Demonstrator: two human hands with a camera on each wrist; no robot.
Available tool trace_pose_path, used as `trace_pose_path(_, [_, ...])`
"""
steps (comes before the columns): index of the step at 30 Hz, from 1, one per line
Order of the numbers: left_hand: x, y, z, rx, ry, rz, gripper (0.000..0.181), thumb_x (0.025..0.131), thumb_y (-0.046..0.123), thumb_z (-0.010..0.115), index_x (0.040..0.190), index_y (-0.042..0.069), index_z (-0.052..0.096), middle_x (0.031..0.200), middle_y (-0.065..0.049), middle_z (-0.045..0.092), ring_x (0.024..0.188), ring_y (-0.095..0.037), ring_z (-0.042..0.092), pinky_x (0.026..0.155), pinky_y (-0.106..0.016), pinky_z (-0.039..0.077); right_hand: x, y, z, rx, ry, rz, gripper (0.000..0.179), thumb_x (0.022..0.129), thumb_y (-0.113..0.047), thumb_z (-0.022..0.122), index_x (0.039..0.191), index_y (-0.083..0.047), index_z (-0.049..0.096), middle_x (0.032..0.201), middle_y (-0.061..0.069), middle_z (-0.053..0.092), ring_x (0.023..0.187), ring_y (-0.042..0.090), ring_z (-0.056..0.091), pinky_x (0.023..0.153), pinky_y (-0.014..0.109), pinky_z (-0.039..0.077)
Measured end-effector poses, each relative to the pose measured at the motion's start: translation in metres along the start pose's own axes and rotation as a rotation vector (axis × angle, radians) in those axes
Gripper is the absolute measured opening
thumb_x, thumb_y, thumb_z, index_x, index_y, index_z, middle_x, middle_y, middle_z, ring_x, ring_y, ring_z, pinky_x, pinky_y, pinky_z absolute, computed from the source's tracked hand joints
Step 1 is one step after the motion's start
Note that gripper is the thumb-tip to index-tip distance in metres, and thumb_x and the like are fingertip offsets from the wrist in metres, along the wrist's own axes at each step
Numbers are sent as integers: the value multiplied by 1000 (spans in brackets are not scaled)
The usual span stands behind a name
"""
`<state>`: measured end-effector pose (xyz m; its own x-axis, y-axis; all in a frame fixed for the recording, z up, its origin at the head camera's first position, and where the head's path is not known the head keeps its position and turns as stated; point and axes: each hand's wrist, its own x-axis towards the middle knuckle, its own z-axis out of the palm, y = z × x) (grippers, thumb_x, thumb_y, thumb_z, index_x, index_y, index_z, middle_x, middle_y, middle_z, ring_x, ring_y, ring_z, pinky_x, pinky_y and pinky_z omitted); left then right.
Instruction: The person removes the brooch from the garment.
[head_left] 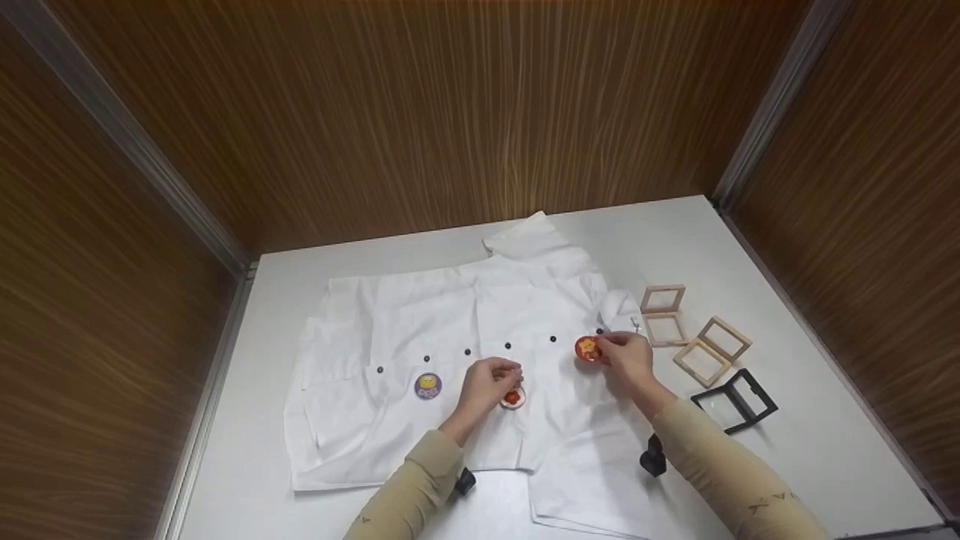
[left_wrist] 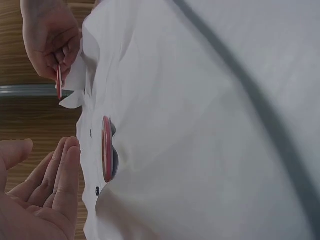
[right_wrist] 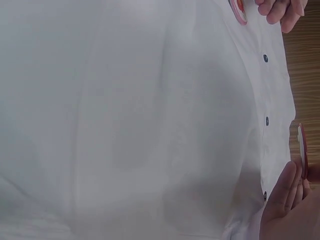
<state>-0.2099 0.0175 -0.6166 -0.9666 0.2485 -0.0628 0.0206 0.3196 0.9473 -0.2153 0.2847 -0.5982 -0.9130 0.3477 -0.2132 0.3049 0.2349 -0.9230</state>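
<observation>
A white buttoned shirt [head_left: 442,307] lies spread on the table. Pinned or resting on it are a purple badge [head_left: 427,385] and a white badge with a red flower [head_left: 513,400]; how they are attached is not visible. Just above the flower badge hovers my left hand [head_left: 486,384], its fingers [left_wrist: 62,185] extended and thumb apart, with nothing held. My right hand [head_left: 631,357] pinches a red round badge with a yellow flower [head_left: 587,348] by its edge, lifted over the shirt near the collar end. The right wrist view shows that badge [right_wrist: 303,150] edge-on.
To the right of the shirt stand two light wooden frames [head_left: 664,330] [head_left: 703,362] and a black frame [head_left: 748,411], each opened out. Wood-grain panels [head_left: 450,112] border the white table [head_left: 232,457] at the back and sides.
</observation>
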Motion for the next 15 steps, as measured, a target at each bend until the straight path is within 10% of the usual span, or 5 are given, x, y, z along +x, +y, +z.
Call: trace_pose_path(15, [-1, 6, 12, -28, -24, 8, 17, 99, 9, 74, 109, -4, 78, 90, -13, 80, 78, -26, 78, 62, -22, 59, 1, -3, -16, 139, 88, 28, 30, 101, -10, 67, 118, 14, 70, 81, -5, 69, 65, -1, 63, 63, 14, 57])
